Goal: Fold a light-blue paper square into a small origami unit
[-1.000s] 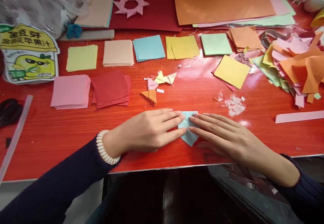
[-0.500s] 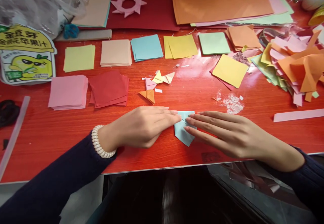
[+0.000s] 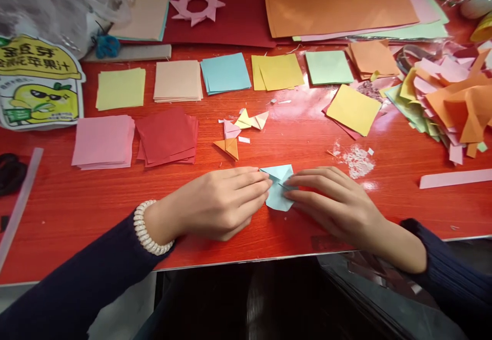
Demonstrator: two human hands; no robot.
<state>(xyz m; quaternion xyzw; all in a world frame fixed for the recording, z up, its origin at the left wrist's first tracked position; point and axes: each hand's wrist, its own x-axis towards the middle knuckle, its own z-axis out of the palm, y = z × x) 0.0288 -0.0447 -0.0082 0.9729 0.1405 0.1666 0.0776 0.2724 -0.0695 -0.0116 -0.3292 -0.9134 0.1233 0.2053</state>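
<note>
Between my hands, near the table's front edge, is a small folded piece of light blue paper (image 3: 279, 196), with a flap standing loose along its top. My left hand (image 3: 221, 202) grips its left side, fingers pressed together. From the right, my right hand (image 3: 340, 207) holds the other side with bent fingers; its thumb is hidden beneath. Just beyond my left hand lie small folded paper pieces: an orange one (image 3: 230, 148), a pink one (image 3: 231, 129), a yellow one (image 3: 243, 120) and a peach one (image 3: 260, 120).
Stacks of square paper, including pink (image 3: 103, 141), red (image 3: 166, 137) and blue (image 3: 226, 73), line the table. A pink star ring (image 3: 197, 5) rests on a dark red sheet. Paper scraps (image 3: 461, 99) pile up at right; white crumbs (image 3: 357, 161) lie nearer. Scissors (image 3: 11, 173) sit at left.
My right hand has drawn in and curled its fingers around the blue paper, where they lay flat before. The paper's top flap has lifted, and its lower point no longer shows.
</note>
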